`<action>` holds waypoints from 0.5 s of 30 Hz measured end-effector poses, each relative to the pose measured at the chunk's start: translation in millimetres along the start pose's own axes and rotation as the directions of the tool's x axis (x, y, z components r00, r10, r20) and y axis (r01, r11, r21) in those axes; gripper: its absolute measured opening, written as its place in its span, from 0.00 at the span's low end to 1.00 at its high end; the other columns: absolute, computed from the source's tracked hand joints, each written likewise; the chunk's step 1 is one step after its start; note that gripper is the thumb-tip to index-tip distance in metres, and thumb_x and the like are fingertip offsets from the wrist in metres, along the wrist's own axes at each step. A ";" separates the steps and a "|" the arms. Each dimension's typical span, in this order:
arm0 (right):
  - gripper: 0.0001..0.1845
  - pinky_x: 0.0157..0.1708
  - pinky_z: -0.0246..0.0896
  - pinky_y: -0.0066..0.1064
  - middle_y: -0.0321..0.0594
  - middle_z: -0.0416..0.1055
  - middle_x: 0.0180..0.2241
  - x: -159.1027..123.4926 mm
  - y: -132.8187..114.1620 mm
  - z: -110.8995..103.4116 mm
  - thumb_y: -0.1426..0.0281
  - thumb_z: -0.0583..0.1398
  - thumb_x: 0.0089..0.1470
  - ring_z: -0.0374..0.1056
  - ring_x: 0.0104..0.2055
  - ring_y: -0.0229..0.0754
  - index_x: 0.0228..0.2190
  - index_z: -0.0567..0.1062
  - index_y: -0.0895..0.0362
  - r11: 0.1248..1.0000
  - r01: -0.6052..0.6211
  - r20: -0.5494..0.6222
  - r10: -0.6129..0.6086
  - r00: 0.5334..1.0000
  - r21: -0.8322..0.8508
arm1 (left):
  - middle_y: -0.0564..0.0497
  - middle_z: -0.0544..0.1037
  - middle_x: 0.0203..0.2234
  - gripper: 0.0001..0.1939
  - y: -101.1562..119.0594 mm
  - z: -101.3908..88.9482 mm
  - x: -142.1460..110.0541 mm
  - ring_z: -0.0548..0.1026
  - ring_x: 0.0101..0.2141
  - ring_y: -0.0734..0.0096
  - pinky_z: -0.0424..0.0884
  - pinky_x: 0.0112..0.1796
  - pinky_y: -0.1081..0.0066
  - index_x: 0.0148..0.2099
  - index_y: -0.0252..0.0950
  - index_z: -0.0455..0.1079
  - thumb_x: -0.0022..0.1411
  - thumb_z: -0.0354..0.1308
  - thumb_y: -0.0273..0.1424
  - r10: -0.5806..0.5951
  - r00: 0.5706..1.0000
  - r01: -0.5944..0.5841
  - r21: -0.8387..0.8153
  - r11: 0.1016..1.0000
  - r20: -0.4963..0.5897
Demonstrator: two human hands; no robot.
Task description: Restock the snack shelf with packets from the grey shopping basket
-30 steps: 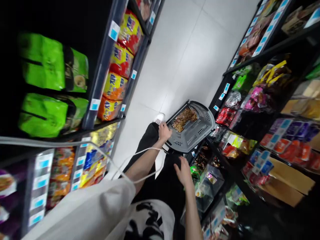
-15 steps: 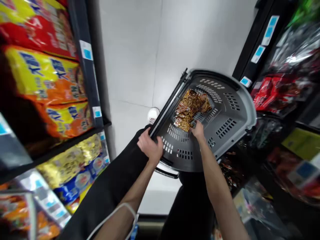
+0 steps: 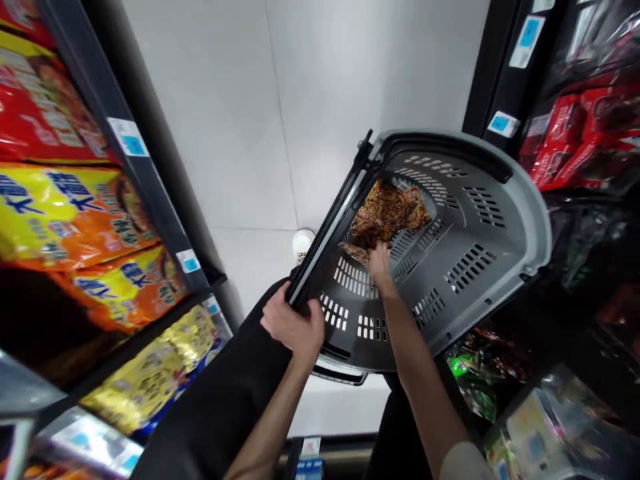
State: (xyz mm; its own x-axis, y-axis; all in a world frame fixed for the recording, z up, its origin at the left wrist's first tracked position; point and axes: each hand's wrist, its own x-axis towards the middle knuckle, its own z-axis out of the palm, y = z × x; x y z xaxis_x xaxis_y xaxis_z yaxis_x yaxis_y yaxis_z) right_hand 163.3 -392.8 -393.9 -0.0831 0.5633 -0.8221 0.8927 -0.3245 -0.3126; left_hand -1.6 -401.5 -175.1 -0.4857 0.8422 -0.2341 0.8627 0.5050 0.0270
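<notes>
In the head view, a grey plastic shopping basket (image 3: 493, 260) with slotted walls is tilted in front of my legs. My left hand (image 3: 295, 323) is closed round its straight rim, where the black and silver handle lies. Inside the basket is a small pile of shiny brown-gold food packets (image 3: 393, 207). My right hand (image 3: 380, 263) reaches down into the basket, its fingers closed at the near edge of the pile on a food packet (image 3: 356, 252). The fingertips are partly hidden.
Shelves with yellow and orange noodle packs (image 3: 65, 213) and gold packs (image 3: 150, 380) flank me on the left. On the right, racks hold red packets (image 3: 575, 140) and dark bags close to the basket. A white shoe (image 3: 303, 241) stands on the pale floor (image 3: 220, 133).
My right hand has shifted slightly left inside the basket, and the near packet has come away from the pile's edge. The basket looks larger, and the view has turned a little.
</notes>
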 end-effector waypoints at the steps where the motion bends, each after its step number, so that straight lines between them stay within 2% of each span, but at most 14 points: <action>1: 0.13 0.60 0.51 0.43 0.52 0.58 0.65 1.2 0.8 -5.1 0.67 0.63 0.61 0.50 0.65 0.56 0.45 0.80 0.57 0.999 -0.030 -0.062 0.031 0.998 0.011 | 0.36 0.76 0.48 0.28 -1.2 0.4 -0.7 0.71 0.50 0.45 0.63 0.52 0.53 0.60 0.31 0.65 0.58 0.55 0.35 -0.005 1.000 0.005 -0.001 1.000 -0.001; 3: 0.13 0.60 0.52 0.43 0.50 0.52 0.67 6.2 3.7 -13.4 0.67 0.63 0.60 0.51 0.65 0.55 0.46 0.79 0.57 0.995 -0.090 -0.124 0.096 0.988 0.052 | 0.36 0.76 0.48 0.29 -3.7 1.8 -2.7 0.71 0.50 0.44 0.63 0.52 0.52 0.60 0.31 0.66 0.58 0.55 0.36 -0.012 1.000 0.012 -0.001 1.000 -0.010; 4: 0.14 0.60 0.54 0.42 0.49 0.51 0.68 9.6 5.1 -16.0 0.67 0.64 0.60 0.53 0.64 0.53 0.46 0.79 0.57 0.992 -0.106 -0.116 0.114 0.987 0.071 | 0.35 0.76 0.48 0.29 -4.9 2.6 -3.8 0.71 0.50 0.44 0.63 0.52 0.51 0.60 0.30 0.66 0.58 0.54 0.36 -0.015 1.000 0.015 0.001 1.000 -0.016; 8: 0.16 0.59 0.56 0.40 0.54 0.51 0.67 19.4 5.0 -14.0 0.69 0.61 0.61 0.62 0.57 0.50 0.49 0.78 0.60 0.993 -0.101 0.016 0.100 0.995 0.053 | 0.35 0.75 0.48 0.30 -7.8 4.4 -6.4 0.71 0.50 0.42 0.63 0.51 0.51 0.60 0.30 0.66 0.58 0.55 0.37 -0.028 0.999 0.028 0.001 1.000 -0.035; 10: 0.16 0.58 0.58 0.39 0.56 0.57 0.65 18.3 0.8 -7.6 0.71 0.59 0.63 0.64 0.55 0.49 0.50 0.78 0.62 0.997 -0.072 0.083 0.071 0.994 0.015 | 0.35 0.75 0.47 0.30 -8.1 4.2 -6.6 0.70 0.51 0.43 0.63 0.51 0.51 0.60 0.31 0.65 0.58 0.55 0.38 -0.034 0.999 0.034 -0.006 0.999 -0.030; 12: 0.15 0.57 0.59 0.39 0.56 0.66 0.59 13.0 -5.2 -0.2 0.72 0.59 0.62 0.65 0.55 0.50 0.49 0.79 0.62 1.000 -0.021 0.139 0.021 0.990 -0.002 | 0.35 0.75 0.47 0.30 -8.4 4.0 -6.7 0.70 0.51 0.43 0.63 0.52 0.51 0.61 0.31 0.65 0.58 0.55 0.37 -0.030 0.999 0.030 -0.012 0.999 -0.024; 15: 0.13 0.58 0.57 0.38 0.54 0.74 0.50 0.8 -14.7 9.8 0.73 0.59 0.62 0.63 0.58 0.52 0.45 0.80 0.62 0.999 0.052 0.164 -0.052 0.985 0.002 | 0.35 0.74 0.47 0.30 -10.6 4.9 -6.9 0.70 0.50 0.43 0.63 0.51 0.51 0.61 0.30 0.65 0.58 0.55 0.37 -0.014 1.000 0.013 -0.008 1.000 -0.025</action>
State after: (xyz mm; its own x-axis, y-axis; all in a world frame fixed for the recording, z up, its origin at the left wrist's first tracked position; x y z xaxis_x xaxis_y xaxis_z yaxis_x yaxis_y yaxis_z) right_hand 145.8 -395.1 -394.6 -0.2011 0.4470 -0.8716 0.8862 -0.2961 -0.3564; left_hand -6.7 -413.5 -178.5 -0.5008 0.8397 -0.2098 0.8549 0.5178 0.0317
